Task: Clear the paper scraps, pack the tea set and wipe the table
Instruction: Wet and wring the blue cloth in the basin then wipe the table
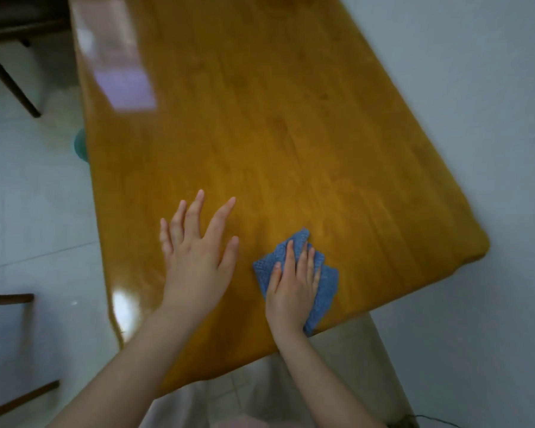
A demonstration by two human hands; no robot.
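Left hand: we see the left hand (195, 257) open, fingers straight and spread, over the glossy orange-brown wooden table (275, 118); we cannot tell if the palm touches the wood.
Right hand: the right hand (294, 288) lies flat, its straight fingers pressing on the folded blue woven cloth (328, 285).
Cloth: it is under the right hand, on the table, close to the near edge, just beside the left hand but apart from it.
Around: left of the left hand, past the table edge, we see pale tiled floor (28, 211) and a small green object (79, 146), half hidden by the table. Further left stand a dark wooden chair (10, 72) and dark wooden bars (10, 299).
Below the hands: a pale beige surface (352, 350) shows under the near edge; we cannot tell what it is.
Edges: the near edge runs just behind both wrists; the rounded corner lies well to the right of the right hand.
Open room: the wood surface runs on far ahead of both hands.
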